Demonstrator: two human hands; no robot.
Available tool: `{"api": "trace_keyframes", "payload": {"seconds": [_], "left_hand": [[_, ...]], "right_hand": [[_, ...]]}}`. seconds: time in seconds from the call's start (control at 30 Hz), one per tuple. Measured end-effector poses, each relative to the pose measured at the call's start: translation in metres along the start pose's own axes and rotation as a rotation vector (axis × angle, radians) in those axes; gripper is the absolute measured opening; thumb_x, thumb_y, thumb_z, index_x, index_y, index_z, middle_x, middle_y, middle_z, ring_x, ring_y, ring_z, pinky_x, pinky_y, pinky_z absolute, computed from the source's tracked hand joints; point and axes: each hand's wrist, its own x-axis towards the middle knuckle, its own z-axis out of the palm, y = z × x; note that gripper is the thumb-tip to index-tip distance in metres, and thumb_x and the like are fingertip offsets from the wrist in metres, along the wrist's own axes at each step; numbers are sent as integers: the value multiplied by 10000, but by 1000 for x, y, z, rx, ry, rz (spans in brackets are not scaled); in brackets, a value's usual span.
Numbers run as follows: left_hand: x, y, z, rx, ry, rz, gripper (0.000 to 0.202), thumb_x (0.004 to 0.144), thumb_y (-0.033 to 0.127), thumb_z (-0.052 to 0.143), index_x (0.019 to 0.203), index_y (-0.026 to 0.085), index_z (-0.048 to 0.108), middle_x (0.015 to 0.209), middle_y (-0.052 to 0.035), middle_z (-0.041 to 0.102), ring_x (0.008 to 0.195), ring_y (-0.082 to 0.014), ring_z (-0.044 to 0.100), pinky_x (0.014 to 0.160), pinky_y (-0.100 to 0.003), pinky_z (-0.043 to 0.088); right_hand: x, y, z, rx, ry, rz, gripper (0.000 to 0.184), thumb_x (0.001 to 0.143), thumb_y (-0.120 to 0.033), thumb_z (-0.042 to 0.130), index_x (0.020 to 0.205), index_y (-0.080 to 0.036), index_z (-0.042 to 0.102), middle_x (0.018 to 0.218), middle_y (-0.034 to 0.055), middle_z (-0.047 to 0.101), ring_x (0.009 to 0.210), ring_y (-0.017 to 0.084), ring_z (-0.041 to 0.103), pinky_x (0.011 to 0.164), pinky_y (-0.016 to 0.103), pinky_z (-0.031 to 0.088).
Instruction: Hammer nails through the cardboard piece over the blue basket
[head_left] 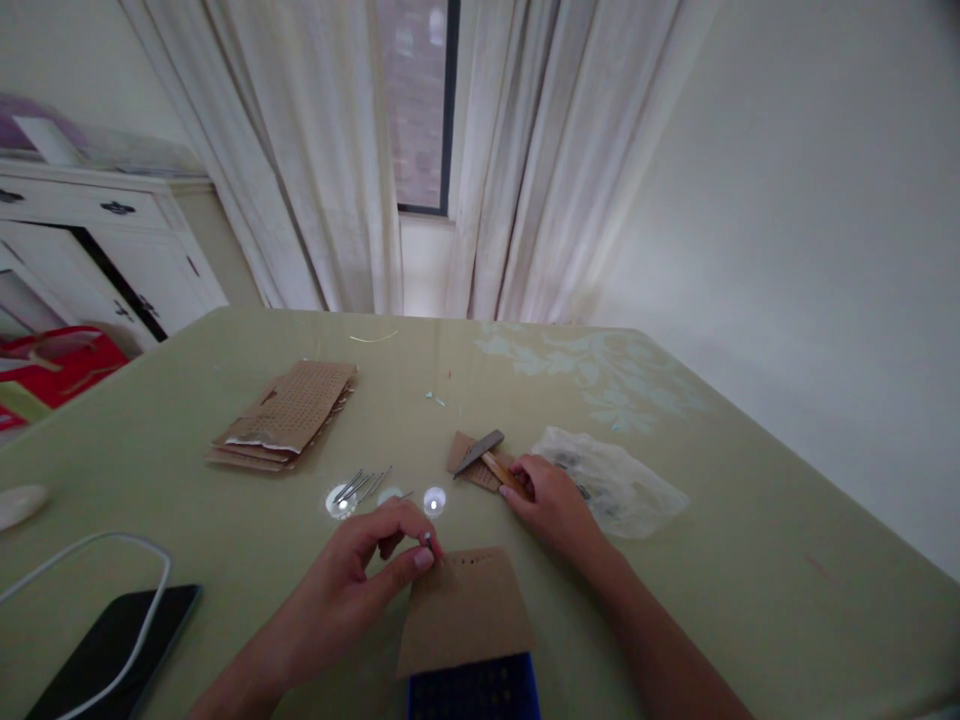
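Observation:
My left hand (367,575) pinches a short metal nail (428,541) between thumb and fingers, with its round end up. Its tip is hidden, at the upper left corner of a brown cardboard sheet (469,610) that has a row of small holes along its far edge. Under the sheet's near edge, a blue box or tray (536,690) shows in part. My right hand (559,505) is closed around the wooden handle of a small hammer (480,453). The hammer's metal head lies over a small cardboard piece (459,446). Several loose nails (364,486) lie beyond my left hand.
A stack of perforated cardboard (289,410) lies at the left back. Right of the hammer is a clear plastic bag (630,485) with dark bits inside. A black phone or tablet (112,650) and a white cable (161,560) occupy the near left. Small scraps (435,398) dot the table.

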Motion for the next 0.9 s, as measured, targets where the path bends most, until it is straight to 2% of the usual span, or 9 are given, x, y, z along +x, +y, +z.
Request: {"api": "trace_keyframes", "payload": {"seconds": [0.9], "left_hand": [[1,6,0,81,-3,27,200,1049,374,651,937,265,777,884,1,758,821,-168,647,742,-263,461]], "right_hand": [[-1,1,0,2,7,-17,84,920,-236,716,991,-194,696,953,79,762,804,229,665,735,320,443]]}}
